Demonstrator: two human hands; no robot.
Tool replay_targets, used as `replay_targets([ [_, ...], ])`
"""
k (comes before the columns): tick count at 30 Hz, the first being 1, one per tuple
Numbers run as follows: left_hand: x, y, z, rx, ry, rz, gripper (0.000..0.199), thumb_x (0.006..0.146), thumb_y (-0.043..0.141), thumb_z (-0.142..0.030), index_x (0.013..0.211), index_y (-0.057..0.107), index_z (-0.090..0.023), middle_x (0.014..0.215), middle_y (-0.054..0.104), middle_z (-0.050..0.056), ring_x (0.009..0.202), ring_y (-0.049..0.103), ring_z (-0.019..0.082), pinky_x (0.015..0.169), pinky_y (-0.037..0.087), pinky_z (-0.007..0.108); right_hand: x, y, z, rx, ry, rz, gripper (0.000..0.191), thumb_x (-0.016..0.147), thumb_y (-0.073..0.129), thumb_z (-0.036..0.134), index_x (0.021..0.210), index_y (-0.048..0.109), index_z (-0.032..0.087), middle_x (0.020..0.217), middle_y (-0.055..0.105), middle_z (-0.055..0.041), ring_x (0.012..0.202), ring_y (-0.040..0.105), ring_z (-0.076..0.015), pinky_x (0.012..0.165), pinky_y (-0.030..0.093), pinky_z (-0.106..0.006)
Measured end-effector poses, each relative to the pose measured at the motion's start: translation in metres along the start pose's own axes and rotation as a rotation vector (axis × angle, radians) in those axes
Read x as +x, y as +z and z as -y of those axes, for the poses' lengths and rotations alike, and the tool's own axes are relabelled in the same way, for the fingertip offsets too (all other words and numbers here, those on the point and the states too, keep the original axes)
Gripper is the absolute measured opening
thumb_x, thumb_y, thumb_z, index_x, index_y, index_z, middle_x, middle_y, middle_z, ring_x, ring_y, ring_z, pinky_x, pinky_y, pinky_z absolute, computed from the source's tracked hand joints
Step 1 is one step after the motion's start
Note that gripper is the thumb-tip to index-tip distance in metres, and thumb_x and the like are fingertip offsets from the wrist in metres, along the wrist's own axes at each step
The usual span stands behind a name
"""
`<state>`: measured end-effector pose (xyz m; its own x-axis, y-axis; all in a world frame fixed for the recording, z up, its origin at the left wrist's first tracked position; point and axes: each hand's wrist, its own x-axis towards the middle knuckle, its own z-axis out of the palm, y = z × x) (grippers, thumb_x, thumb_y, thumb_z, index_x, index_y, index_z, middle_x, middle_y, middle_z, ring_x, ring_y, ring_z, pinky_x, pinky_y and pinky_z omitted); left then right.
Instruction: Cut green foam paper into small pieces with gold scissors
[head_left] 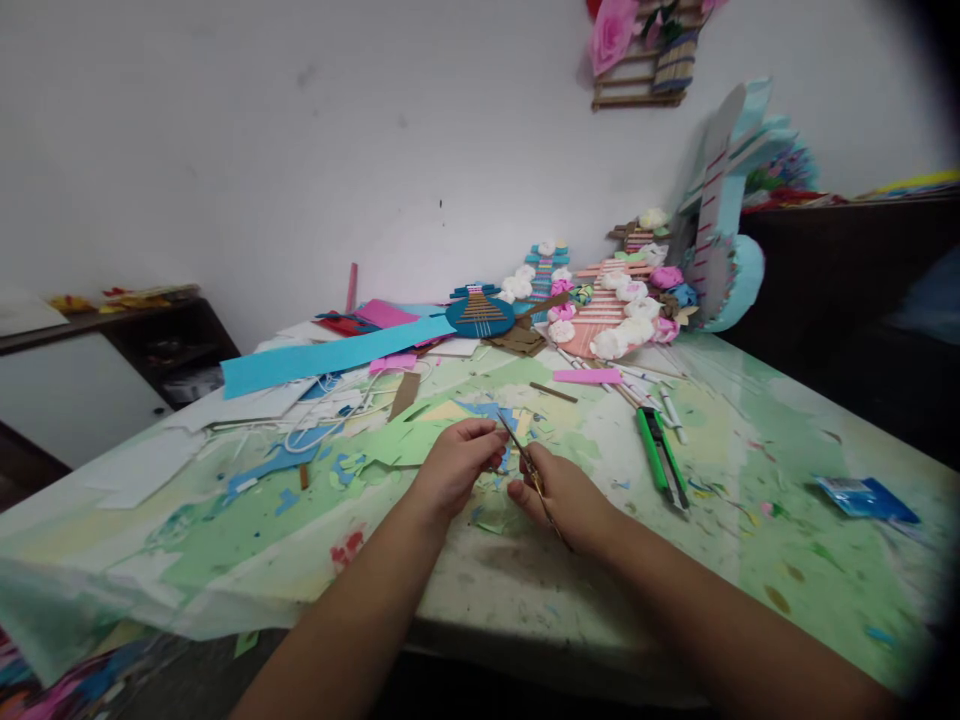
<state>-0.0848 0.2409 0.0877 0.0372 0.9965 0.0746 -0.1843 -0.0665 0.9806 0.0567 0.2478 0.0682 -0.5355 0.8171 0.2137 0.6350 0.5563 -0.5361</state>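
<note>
My right hand (566, 498) is closed on a pair of scissors (534, 474), whose blades point up and to the left. Just left of the blades, my left hand (459, 462) has its fingers pinched together; whatever lies between them is too small to make out. Both hands are above the near middle of the table, close to each other. Beyond them lie green paper (401, 443) and many small blue, yellow and green scraps.
A green cutter knife (661, 458) and white pens (670, 414) lie on the right, with a blue packet (868, 498) farther right. A long blue strip (337, 357), a teal lute-shaped craft (480, 313) and flowered crafts (600, 320) stand or lie toward the wall.
</note>
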Motion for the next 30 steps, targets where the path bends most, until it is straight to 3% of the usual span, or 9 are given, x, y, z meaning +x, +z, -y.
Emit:
replay_targets([
  [7, 0.001, -0.007, 0.0, 0.046, 0.001, 0.046, 0.012, 0.061, 0.057, -0.023, 0.063, 0.056, -0.011, 0.051, 0.045, -0.003, 0.047, 0.039, 0.004, 0.049, 0.032, 0.02, 0.0, 0.001, -0.004, 0.04, -0.144, 0.033, 0.039, 0.074, 0.028, 0.053, 0.081, 0.04, 0.017, 0.067, 0.05, -0.0034, 0.057, 0.04, -0.0123, 0.051, 0.028, -0.024],
  [18, 0.001, -0.013, -0.002, 0.132, 0.001, 0.048, 0.01, 0.058, 0.058, -0.021, 0.059, 0.055, -0.012, 0.051, 0.047, -0.003, 0.047, 0.042, 0.005, 0.048, 0.032, 0.02, 0.0, -0.003, 0.0, -0.261, -0.056, 0.061, 0.041, 0.076, 0.03, 0.05, 0.088, 0.043, 0.014, 0.07, 0.057, -0.008, 0.061, 0.05, -0.0179, 0.048, 0.023, -0.024],
  [24, -0.001, -0.014, -0.006, 0.139, 0.011, 0.053, 0.008, 0.056, 0.058, -0.018, 0.053, 0.052, -0.012, 0.044, 0.042, -0.005, 0.041, 0.037, 0.004, 0.044, 0.029, 0.019, -0.001, -0.005, 0.003, -0.344, -0.037, 0.069, 0.04, 0.076, 0.03, 0.051, 0.089, 0.043, 0.015, 0.071, 0.06, -0.0082, 0.062, 0.054, -0.0189, 0.047, 0.023, -0.024],
  [30, 0.0, -0.011, -0.007, 0.159, -0.006, 0.025, 0.009, 0.057, 0.056, -0.02, 0.055, 0.051, -0.014, 0.046, 0.042, -0.005, 0.043, 0.038, 0.004, 0.047, 0.032, 0.02, 0.0, -0.007, 0.003, -0.364, -0.006, 0.015, 0.04, 0.074, 0.032, 0.052, 0.085, 0.044, 0.015, 0.067, 0.059, -0.0087, 0.061, 0.054, -0.0196, 0.048, 0.026, -0.025],
])
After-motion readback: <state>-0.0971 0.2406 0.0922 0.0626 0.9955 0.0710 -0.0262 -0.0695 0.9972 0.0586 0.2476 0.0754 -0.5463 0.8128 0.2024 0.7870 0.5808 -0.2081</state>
